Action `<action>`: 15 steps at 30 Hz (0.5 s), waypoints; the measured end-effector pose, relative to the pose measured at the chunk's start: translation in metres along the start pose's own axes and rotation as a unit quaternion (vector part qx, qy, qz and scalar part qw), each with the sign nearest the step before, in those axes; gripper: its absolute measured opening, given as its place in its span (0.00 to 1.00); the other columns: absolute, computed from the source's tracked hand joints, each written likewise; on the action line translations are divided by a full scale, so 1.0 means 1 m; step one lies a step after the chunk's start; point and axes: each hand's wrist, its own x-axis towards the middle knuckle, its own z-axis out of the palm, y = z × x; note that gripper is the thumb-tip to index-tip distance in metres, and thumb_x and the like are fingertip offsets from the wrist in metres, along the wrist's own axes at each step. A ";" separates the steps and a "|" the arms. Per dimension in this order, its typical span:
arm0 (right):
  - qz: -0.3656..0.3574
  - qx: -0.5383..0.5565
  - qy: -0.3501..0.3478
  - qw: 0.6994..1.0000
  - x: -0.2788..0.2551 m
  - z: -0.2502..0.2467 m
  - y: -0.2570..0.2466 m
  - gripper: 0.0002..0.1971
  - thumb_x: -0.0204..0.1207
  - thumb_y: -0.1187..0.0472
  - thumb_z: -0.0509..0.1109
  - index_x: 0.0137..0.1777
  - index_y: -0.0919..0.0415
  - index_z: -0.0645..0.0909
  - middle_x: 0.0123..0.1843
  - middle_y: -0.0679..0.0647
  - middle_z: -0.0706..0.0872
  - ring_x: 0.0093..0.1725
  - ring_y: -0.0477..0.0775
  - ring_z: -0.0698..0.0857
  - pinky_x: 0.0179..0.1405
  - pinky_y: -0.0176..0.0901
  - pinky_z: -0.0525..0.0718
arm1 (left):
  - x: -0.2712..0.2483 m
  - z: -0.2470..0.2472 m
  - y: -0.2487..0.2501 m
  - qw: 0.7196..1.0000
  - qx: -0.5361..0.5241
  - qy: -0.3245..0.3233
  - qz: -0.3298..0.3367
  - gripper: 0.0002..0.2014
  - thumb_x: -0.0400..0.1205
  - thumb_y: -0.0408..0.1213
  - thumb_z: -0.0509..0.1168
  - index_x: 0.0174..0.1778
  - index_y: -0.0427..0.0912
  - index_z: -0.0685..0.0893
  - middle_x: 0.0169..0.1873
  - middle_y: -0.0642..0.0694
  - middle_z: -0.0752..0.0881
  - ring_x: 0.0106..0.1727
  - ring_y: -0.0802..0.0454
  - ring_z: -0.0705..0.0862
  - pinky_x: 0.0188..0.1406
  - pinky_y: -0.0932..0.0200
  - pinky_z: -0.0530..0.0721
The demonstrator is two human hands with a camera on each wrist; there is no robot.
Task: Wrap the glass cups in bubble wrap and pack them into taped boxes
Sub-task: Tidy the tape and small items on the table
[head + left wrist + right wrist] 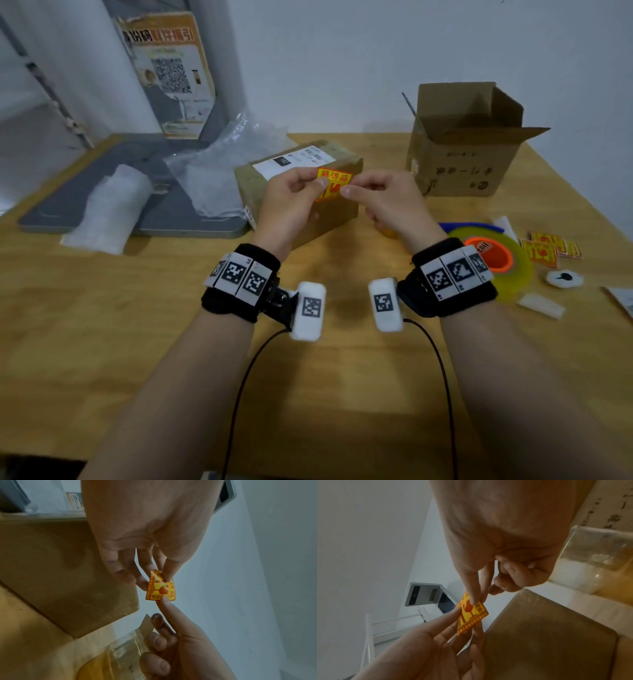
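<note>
1. The left hand (291, 195) and right hand (380, 198) each pinch one edge of a yellow-and-red sticker (333, 183), held in the air between them.
2. The sticker hangs just above a closed, taped box (329, 219) on the worktop (102, 325).
3. An open cardboard box (469, 144) stands to the right at the back.
4. Loose bubble wrap (219, 171) lies to the left.
5. A tape roll (493, 257) and spare stickers (548, 248) lie beside the right wrist.

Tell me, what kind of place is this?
Probably a small parcel-packing station. On the wooden table sit a taped box with a shipping label, an open carton and a tape roll. Both hands hold a yellow fragile sticker.
</note>
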 end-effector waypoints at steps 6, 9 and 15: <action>-0.026 -0.052 -0.010 0.998 0.020 0.006 -0.004 0.03 0.81 0.55 0.78 0.46 0.48 0.91 0.30 0.32 0.87 0.29 0.31 0.81 0.33 0.31 0.78 | 0.001 -0.013 0.003 0.997 0.043 0.039 0.053 0.10 0.87 0.33 0.68 0.59 0.49 0.90 0.45 0.59 0.92 0.45 0.67 0.89 0.39 0.67 0.86; -0.038 -0.059 -0.003 0.998 0.034 0.012 -0.008 0.10 0.82 0.55 0.77 0.38 0.44 0.86 0.42 0.39 0.89 0.39 0.37 0.84 0.41 0.38 0.86 | 0.001 -0.018 0.005 0.987 0.102 0.076 0.099 0.17 0.85 0.32 0.67 0.69 0.48 0.88 0.54 0.60 0.91 0.54 0.68 0.88 0.56 0.67 0.86; -0.025 -0.048 0.049 0.997 0.063 0.021 -0.010 0.10 0.83 0.57 0.72 0.39 0.52 0.86 0.51 0.49 0.89 0.54 0.45 0.84 0.53 0.40 0.78 | 0.014 -0.040 -0.004 0.951 0.253 0.173 0.032 0.28 0.80 0.37 0.68 0.77 0.54 0.74 0.74 0.45 0.67 0.74 0.44 0.70 0.72 0.51 0.73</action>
